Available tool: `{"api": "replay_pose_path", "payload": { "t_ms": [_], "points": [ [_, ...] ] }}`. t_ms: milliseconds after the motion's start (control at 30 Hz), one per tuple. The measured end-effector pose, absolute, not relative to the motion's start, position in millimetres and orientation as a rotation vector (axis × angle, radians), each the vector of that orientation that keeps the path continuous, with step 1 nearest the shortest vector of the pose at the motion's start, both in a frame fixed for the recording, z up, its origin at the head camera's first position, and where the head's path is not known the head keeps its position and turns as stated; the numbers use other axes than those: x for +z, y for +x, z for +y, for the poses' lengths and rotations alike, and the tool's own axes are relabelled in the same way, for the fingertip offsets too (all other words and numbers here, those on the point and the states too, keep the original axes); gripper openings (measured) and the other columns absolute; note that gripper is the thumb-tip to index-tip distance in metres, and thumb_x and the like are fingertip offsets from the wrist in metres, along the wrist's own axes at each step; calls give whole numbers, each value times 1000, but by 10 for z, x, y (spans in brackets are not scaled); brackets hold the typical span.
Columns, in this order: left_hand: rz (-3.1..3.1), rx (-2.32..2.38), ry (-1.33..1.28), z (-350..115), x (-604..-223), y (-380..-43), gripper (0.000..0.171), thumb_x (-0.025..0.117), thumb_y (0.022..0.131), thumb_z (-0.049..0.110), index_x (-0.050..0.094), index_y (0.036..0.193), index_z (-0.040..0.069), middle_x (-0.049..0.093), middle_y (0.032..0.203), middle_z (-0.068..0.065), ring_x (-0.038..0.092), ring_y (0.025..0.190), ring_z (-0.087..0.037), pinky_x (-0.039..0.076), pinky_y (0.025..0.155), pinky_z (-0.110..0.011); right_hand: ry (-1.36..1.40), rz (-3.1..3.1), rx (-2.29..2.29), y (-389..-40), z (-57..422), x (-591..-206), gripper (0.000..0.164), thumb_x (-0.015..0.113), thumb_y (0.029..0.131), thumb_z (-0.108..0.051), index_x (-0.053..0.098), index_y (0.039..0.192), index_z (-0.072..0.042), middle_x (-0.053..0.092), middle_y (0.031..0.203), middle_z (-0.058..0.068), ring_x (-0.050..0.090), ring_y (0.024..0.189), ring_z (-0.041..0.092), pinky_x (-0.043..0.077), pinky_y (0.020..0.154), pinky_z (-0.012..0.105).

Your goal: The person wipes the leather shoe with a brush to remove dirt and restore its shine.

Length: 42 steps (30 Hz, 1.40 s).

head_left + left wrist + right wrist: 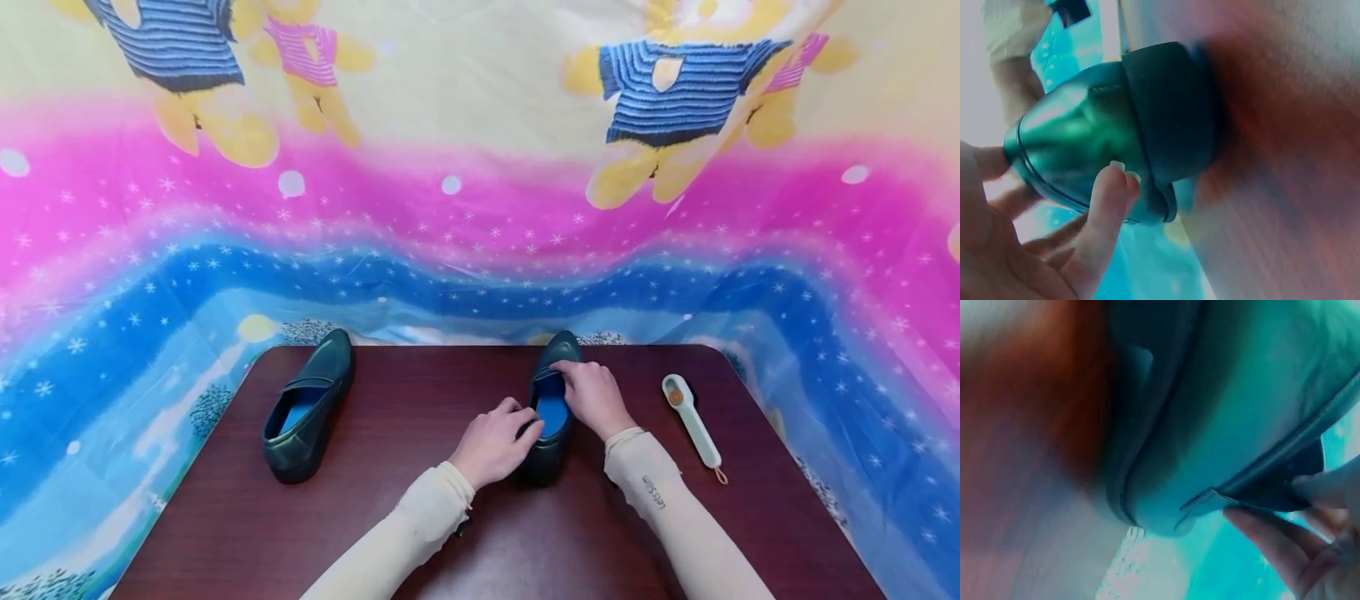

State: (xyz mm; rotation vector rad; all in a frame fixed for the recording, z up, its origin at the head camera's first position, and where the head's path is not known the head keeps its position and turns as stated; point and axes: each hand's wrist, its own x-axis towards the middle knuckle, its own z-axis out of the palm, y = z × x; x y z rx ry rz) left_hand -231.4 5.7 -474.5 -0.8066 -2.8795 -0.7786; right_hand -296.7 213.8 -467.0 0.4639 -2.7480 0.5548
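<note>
A dark green loafer (551, 454) with a blue insole (554, 408) stands on the table, toe pointing away. My left hand (495, 440) is at its left side near the heel. In the left wrist view the thumb (1110, 194) lies against the outside of the heel (1079, 137), with other fingers at the opening's rim. My right hand (596, 400) pinches the loafer's tongue (1266, 487) at the front of the opening, thumb on one face and fingers on the other. The toe reaches the table's far edge.
A matching green loafer (307, 417), also with a blue insole, stands at the left of the table (420, 375). On the right lies a slim white handheld device (693, 425) with an orange round part and a cord loop. A printed cloth (480, 233) hangs behind the table.
</note>
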Motion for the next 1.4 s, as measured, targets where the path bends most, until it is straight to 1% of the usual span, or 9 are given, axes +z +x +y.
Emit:
{"api": "replay_pose_path", "payload": {
  "t_ms": [133, 300, 467, 633, 900, 1100, 1233, 1333, 1400],
  "points": [
    [-2860, -697, -915, 118, -4761, -2273, 38, 49, 108, 50, 68, 133, 28, 62, 121, 0, 65, 88, -12, 58, 81, -33, 529, -2785, 538, -3082, 2287, -4608, 27, 65, 98, -2, 76, 122, -9, 76, 93, 15, 65, 68, 26, 57, 71, 46],
    [-2888, -751, -1005, 199, -4766, -2271, 42, 52, 106, 50, 59, 144, 32, 58, 129, -1, 64, 89, -10, 58, 85, -32, 592, -2819, 565, -3170, 2464, -4587, 28, 64, 100, -3, 76, 124, -12, 76, 115, 16, 73, 93, 34, 59, 85, 53],
    [-2918, -809, -1065, 253, -4791, -2260, 43, 53, 107, 46, 53, 149, 36, 55, 135, 1, 66, 94, -8, 58, 89, -31, 661, -2849, 604, -3219, 2553, -4623, 29, 63, 100, -1, 76, 124, -12, 74, 122, 16, 71, 108, 37, 57, 92, 55],
    [-2899, -840, -1093, 292, -4801, -2247, 44, 57, 107, 40, 53, 150, 36, 55, 138, 1, 66, 104, -10, 58, 90, -33, 666, -2875, 623, -3245, 2597, -4636, 29, 62, 100, 0, 76, 123, -12, 74, 123, 15, 72, 109, 36, 57, 93, 55],
    [-2890, -827, -1113, 367, -4807, -2267, 46, 61, 105, 35, 52, 150, 40, 55, 139, 3, 64, 111, -9, 57, 91, -31, 699, -2900, 617, -3254, 2686, -4596, 30, 59, 102, -1, 75, 125, -12, 73, 124, 16, 72, 107, 35, 58, 92, 55],
    [-2907, -775, -1136, 404, -4813, -2283, 49, 62, 105, 34, 49, 151, 43, 54, 142, 4, 62, 118, -9, 57, 93, -32, 663, -2912, 647, -3230, 2736, -4611, 31, 59, 102, -1, 74, 127, -12, 72, 125, 18, 73, 98, 31, 59, 90, 54],
    [-2913, -778, -1138, 396, -4826, -2289, 53, 64, 104, 32, 48, 153, 43, 53, 143, 3, 62, 119, -10, 57, 95, -33, 655, -2915, 655, -3225, 2726, -4631, 31, 59, 103, -2, 73, 129, -12, 74, 121, 17, 71, 86, 23, 60, 83, 48],
    [-2914, -768, -1144, 388, -4834, -2288, 55, 66, 103, 31, 46, 153, 43, 53, 144, 3, 62, 119, -10, 57, 95, -33, 656, -2915, 654, -3225, 2724, -4650, 32, 58, 103, -2, 73, 129, -12, 73, 122, 16, 71, 88, 23, 59, 82, 46],
    [-2912, -761, -1147, 384, -4835, -2286, 56, 66, 103, 31, 46, 154, 43, 52, 144, 3, 61, 120, -11, 57, 95, -32, 659, -2914, 652, -3223, 2725, -4661, 32, 58, 103, -2, 73, 129, -12, 72, 126, 16, 72, 96, 28, 59, 84, 48]
  ]
}}
